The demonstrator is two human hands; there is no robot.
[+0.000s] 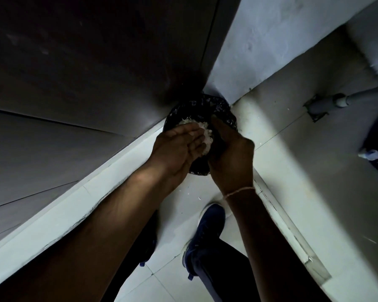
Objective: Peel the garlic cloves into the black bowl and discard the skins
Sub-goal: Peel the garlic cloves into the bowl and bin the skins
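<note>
Floor tiles surround a black-lined bin; both hands, half-cupped, brush skins in; flakes could drift past its rim.

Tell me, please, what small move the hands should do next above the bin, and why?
Probably part the hands so the skins fall. The left hand and right hand cup a clump of pale garlic skins directly over the black-lined bin in the corner. A few flakes lie on the floor tiles, so releasing low seems wise.
</note>
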